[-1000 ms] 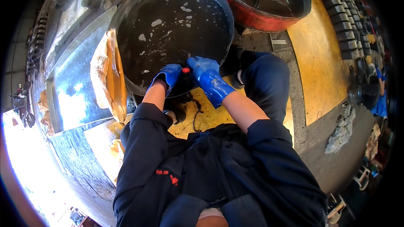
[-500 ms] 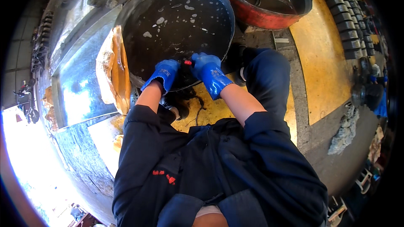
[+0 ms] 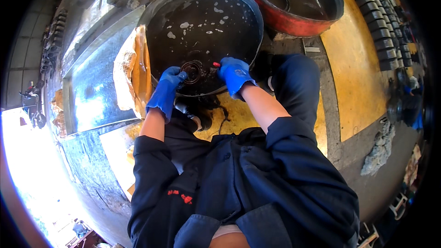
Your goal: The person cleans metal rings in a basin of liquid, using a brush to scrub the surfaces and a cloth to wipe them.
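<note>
A wide round tub (image 3: 149,11) of dark liquid, with pale foam patches floating in it, sits in front of me. My left hand (image 3: 172,79), in a blue rubber glove, is closed on the edge of a dark, wet metal ring (image 3: 191,72) over the tub's near side. To its right, my right hand (image 3: 235,73), gloved alike, is closed around a tool with a red end (image 3: 216,64) poking out by the thumb. The rest of that tool is hidden or too dark to make out.
A second, red tub (image 3: 294,26) of dark liquid stands at the far right. Crumpled brown paper (image 3: 133,71) leans by the near tub's left side, next to a shiny metal sheet (image 3: 92,94). Stacked dark metal parts (image 3: 379,23) line the right; a grey rag (image 3: 379,151) lies below them.
My hands have moved apart. The left has shifted left and the metal ring now shows in it; the right has moved slightly right with the red-ended tool.
</note>
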Motion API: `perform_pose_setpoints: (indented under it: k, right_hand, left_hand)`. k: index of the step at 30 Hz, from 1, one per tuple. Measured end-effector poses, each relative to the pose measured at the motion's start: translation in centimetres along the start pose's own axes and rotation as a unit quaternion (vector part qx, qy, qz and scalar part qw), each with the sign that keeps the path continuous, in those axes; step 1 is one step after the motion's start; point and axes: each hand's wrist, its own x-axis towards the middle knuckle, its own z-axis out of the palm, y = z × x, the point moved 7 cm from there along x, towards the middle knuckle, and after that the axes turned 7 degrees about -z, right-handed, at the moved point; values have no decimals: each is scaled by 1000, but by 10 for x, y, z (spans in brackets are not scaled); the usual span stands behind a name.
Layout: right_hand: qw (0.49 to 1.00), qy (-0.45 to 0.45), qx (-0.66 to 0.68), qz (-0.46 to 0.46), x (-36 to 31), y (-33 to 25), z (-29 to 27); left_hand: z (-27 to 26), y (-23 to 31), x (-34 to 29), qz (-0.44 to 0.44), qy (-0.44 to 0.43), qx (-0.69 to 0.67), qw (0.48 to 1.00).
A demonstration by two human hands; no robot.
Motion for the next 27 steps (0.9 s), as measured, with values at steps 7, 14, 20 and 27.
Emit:
perform_pose_setpoints:
  k: [7, 14, 20, 27]
  right_hand:
    - [983, 45, 172, -39, 28, 18, 8]
    - [918, 107, 278, -263, 4, -88, -52]
    - [966, 98, 60, -233, 16, -105, -62]
    - [965, 112, 120, -204, 9, -87, -65]
  left_hand:
    - [-9, 17, -23, -53, 40, -185, 981]
    - [-9, 27, -29, 38, -80, -261, 961]
    - [-5, 54, -40, 34, -57, -244, 968]
    - [-3, 50, -17, 70, -63, -256, 962]
